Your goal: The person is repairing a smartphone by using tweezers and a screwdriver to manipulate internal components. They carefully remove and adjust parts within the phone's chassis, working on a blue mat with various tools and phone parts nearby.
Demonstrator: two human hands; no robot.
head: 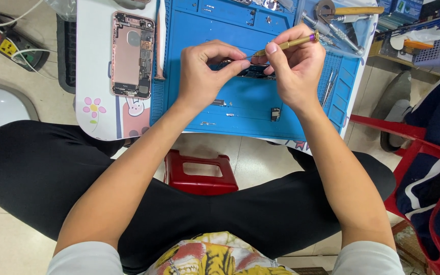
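My left hand [207,71] pinches a small dark phone part [254,71] above the blue repair mat [240,30]. My right hand [294,66] grips a slim gold screwdriver [291,43] with a purple end cap, its tip pointing left onto the part between my fingers. Most of the part is hidden by both hands. An opened rose-gold phone housing [132,55] lies face down on the white table to the left of the mat, untouched.
Small screws and a tiny dark component [275,113] lie loose on the mat. Tweezers [328,86] and metal tools [332,25] rest at the mat's right. A red stool [199,173] stands between my knees, a power strip [6,43] lies far left, a red chair [423,153] stands right.
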